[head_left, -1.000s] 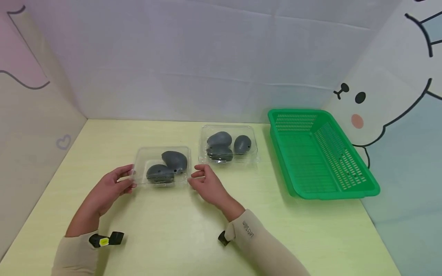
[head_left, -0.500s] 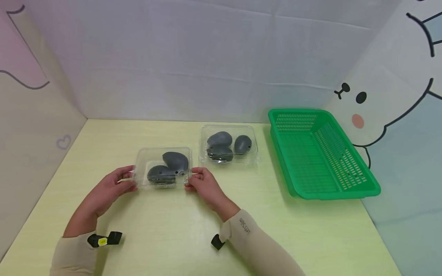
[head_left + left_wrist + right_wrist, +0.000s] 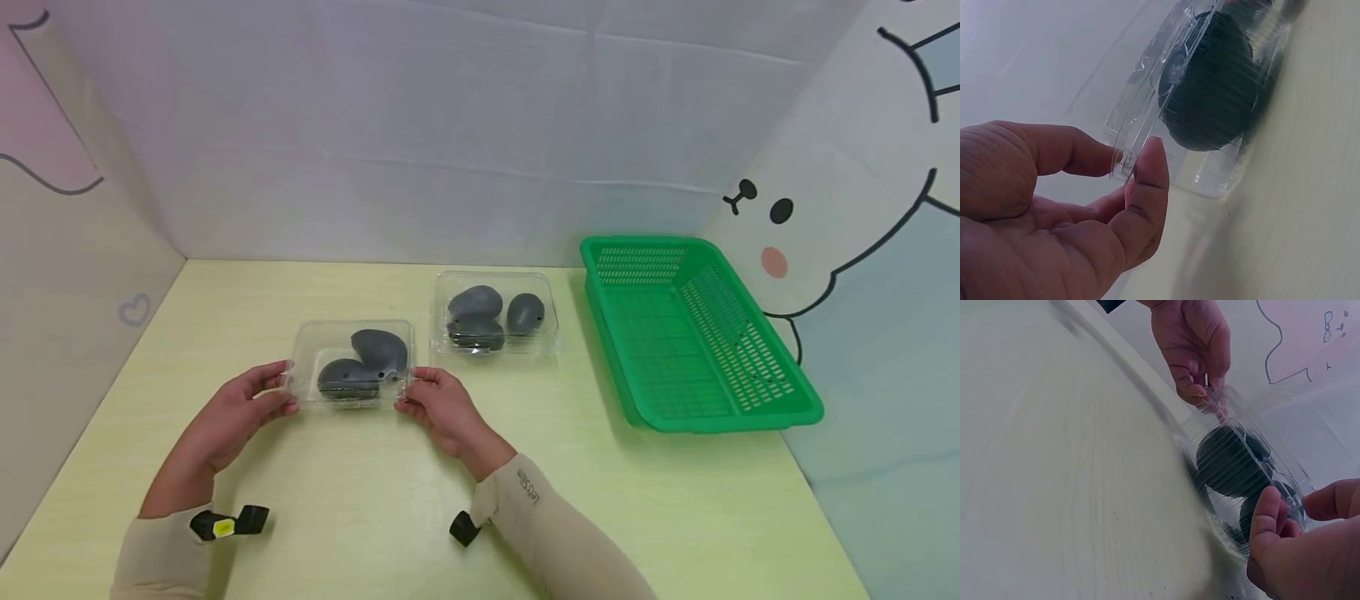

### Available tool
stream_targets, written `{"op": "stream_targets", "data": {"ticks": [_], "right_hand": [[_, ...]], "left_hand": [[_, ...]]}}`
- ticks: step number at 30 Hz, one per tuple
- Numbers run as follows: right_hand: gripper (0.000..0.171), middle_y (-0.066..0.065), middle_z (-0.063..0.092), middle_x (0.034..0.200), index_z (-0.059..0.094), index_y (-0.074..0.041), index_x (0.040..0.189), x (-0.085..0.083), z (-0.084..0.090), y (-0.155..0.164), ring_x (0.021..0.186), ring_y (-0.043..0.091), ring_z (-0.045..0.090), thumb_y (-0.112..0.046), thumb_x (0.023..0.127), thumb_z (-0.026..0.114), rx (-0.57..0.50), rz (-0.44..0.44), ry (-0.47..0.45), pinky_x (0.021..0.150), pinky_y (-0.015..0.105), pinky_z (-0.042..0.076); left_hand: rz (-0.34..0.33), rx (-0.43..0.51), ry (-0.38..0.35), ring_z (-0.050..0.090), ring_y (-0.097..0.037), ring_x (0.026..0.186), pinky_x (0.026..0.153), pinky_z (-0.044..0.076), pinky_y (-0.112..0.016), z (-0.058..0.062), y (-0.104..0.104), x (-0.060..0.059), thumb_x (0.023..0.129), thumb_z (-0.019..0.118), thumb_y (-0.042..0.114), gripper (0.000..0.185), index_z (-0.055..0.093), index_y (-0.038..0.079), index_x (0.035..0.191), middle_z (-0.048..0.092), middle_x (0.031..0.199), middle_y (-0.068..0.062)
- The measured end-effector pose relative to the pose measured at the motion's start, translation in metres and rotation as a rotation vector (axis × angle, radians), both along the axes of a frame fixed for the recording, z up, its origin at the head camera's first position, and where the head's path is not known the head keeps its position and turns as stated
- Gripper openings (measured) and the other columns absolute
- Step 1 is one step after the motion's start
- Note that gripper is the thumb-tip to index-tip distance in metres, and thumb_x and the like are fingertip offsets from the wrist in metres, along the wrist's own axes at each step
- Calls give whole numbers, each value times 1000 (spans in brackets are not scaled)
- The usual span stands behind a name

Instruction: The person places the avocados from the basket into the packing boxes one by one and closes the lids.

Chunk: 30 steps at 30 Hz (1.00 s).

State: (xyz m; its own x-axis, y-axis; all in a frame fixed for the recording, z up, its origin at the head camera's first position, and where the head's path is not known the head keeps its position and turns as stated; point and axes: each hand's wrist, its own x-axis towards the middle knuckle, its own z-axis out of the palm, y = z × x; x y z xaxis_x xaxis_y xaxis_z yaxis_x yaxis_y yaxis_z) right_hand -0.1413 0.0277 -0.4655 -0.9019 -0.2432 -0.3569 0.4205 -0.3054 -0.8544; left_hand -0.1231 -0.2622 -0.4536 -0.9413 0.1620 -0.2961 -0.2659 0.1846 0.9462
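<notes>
A clear plastic clamshell box (image 3: 352, 362) with dark grey stone-like pieces (image 3: 378, 350) inside lies on the pale yellow table. My left hand (image 3: 258, 398) pinches its left rim between thumb and fingers (image 3: 1147, 169). My right hand (image 3: 423, 396) pinches the right rim; its thumb (image 3: 1266, 512) lies against the box edge. The box (image 3: 1241, 469) shows between both hands in the right wrist view, and its lid is down. A second clear box (image 3: 495, 315) with three dark pieces stands behind it to the right.
A green plastic basket (image 3: 693, 333), with nothing in it, stands at the right of the table. White walls with cartoon drawings close in the back and both sides. Bare table top (image 3: 375, 500) lies in front of the hands.
My right hand moved left and took hold of the near box's right rim. The left hand stayed on the left rim. The box has barely shifted.
</notes>
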Motion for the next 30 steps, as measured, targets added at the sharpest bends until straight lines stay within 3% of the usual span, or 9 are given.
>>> {"op": "stream_targets", "data": {"ticks": [30], "right_hand": [[29,8,54,89,46,6,124,-1,-2,-2,75,17,63,10,95,50,-11,-1,-6,88,35,57]], "left_hand": [[11,-7,-23,63,-9,92,85,55,-20,-1,2,-1,108,48,1,61,15,-13,157,39,137,-26]]}}
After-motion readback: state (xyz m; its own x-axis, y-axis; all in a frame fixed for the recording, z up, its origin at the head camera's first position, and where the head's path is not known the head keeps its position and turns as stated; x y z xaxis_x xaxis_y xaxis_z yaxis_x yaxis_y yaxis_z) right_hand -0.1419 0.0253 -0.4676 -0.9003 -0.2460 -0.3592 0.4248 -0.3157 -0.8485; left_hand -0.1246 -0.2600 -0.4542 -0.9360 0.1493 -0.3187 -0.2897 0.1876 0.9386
